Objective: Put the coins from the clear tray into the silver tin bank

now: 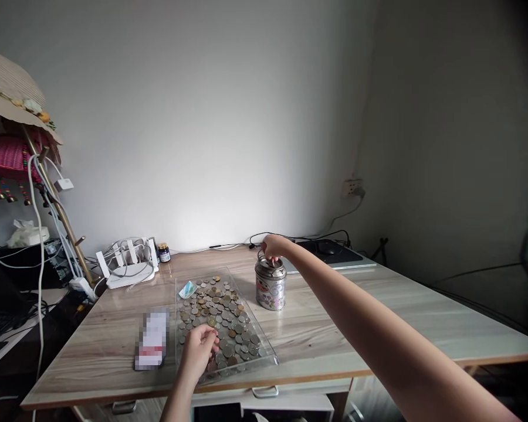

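Note:
A clear shallow tray (267,346) lies on the desk with many loose coins (222,302) spread over it. A folded blue-green banknote (187,289) rests at its far left corner. My left hand (199,347) is over the near left part of the tray, fingers curled together close to the coins; what they hold, if anything, is hidden. To the right of the tray stands an upright round metal tin (270,290) with a colourful printed side. My right hand (273,247) reaches across to its top, fingers pinched and pointing down at the lid; I cannot make out anything between them.
A phone-like object (152,340), blurred out, lies left of the tray. Behind are a white router (129,272) with cables and a small dark jar (163,252). A closed laptop (349,258) with a mouse (329,247) sits at the back right. The desk's front edge (312,377) is near.

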Available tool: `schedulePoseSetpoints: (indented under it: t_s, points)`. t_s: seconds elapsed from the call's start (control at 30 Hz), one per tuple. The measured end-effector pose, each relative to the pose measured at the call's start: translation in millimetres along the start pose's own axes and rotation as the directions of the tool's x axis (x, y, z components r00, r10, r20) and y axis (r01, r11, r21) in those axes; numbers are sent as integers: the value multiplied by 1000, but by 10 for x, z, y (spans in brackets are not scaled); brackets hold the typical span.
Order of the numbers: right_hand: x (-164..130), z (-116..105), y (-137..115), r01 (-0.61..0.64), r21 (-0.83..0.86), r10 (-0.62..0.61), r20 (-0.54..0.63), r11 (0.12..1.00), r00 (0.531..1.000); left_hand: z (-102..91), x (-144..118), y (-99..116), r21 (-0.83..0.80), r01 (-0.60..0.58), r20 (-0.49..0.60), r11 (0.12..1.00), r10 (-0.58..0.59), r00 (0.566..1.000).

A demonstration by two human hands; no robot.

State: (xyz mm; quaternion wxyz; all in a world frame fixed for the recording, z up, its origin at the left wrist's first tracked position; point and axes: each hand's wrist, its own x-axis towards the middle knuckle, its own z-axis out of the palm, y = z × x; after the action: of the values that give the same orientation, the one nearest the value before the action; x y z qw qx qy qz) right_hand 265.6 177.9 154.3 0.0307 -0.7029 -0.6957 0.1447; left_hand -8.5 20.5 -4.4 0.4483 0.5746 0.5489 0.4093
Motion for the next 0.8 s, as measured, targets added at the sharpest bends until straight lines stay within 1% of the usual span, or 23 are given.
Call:
schedulePoseSetpoints:
  t_s: [0.07, 0.13, 0.23, 0.37, 0.47, 0.57, 0.67, 0.8]
  points:
    - [1, 14, -36, -16, -23, 16, 2, 1000, 1000, 0, 2, -2, -6, 4, -3, 1000, -4, 1000]
    - [-19, 45, -67, -23, -43, 22, -24, 999, 999, -1, 1, 1, -13, 9, -11, 1000, -9, 1000]
    - [-74, 114, -83, -9, -69, 0, -127, 998, 992, -2, -6, 7, -16, 6, -13, 1000, -7, 1000]
    - [-166, 217, -38, 9, -91, -35, -290, 996, 956, -2, -13, 10, -4, 6, -8, 1000, -6, 1000]
    - [-223, 285, 0, -20, -86, -13, -364, 996, 931, -2, -11, 4, -9, 7, -18, 1000, -7, 1000]
    - [-249, 331, -22, -60, -76, 24, -402, 995, 915, -5, -8, -8, -7, -13, -16, 1000, 13, 1000]
    - [-243, 342, -99, -89, -68, 52, -418, 994, 907, -10, -2, -20, 0, -18, -23, 1000, 18, 1000]
    - [-262, 296, -137, -134, -51, 103, -392, 990, 914, -10, 12, -30, -17, -4, -44, 1000, 3, 999]
